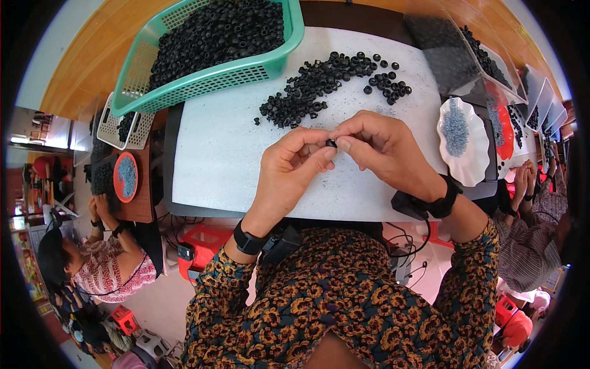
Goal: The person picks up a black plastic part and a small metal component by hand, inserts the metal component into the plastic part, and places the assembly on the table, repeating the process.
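Over the middle of a white work sheet (227, 166), my left hand (289, 169) pinches a small black round part (331, 142) between thumb and fingers. My right hand (384, 147) is closed too, its thumb and forefinger pressed together right at that part. Whatever tiny piece those right fingertips may hold is hidden. Just beyond both hands lies a loose pile of black round parts (301, 92), some with holes showing. A smaller cluster of the same black parts (390, 86) sits to its right.
A green basket (203, 86) full of black parts stands at the far left. On the right, a white scalloped dish (473, 166) holds small blue-grey pieces (455, 129). Behind it is a clear bin (485, 55). Co-workers (117, 258) sit on both sides.
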### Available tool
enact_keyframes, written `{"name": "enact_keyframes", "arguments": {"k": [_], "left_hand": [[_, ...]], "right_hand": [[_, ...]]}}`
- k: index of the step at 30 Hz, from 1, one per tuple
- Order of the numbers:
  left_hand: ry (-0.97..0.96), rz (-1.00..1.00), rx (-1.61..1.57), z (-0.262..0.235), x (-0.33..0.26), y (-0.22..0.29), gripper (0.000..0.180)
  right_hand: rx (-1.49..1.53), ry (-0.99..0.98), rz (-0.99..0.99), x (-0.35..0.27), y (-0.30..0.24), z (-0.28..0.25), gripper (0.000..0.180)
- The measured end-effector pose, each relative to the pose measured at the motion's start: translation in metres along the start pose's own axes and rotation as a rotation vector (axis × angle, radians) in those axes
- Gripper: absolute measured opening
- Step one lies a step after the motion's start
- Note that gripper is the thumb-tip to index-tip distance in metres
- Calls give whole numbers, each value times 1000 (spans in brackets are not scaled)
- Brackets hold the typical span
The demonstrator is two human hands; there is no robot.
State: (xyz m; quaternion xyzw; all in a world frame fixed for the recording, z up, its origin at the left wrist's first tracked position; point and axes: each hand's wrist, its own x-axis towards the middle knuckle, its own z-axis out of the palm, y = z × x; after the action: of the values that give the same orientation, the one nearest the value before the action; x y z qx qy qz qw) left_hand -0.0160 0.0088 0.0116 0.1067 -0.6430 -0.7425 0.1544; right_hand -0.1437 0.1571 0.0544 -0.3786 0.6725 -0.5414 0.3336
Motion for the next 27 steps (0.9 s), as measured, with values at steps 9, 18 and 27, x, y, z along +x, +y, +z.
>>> {"name": "enact_keyframes", "arguments": {"k": [9, 18, 27], "left_hand": [[-41, -81, -202, 0, 2, 1, 22], [-81, -108, -241, 1, 2, 3, 22], [-28, -93, -99, -7, -5, 5, 19]], "right_hand": [[5, 118, -119, -1, 12, 7, 17], [-115, 124, -234, 0, 15, 5, 13], [-817, 234, -611, -4, 4, 15, 29]]}}
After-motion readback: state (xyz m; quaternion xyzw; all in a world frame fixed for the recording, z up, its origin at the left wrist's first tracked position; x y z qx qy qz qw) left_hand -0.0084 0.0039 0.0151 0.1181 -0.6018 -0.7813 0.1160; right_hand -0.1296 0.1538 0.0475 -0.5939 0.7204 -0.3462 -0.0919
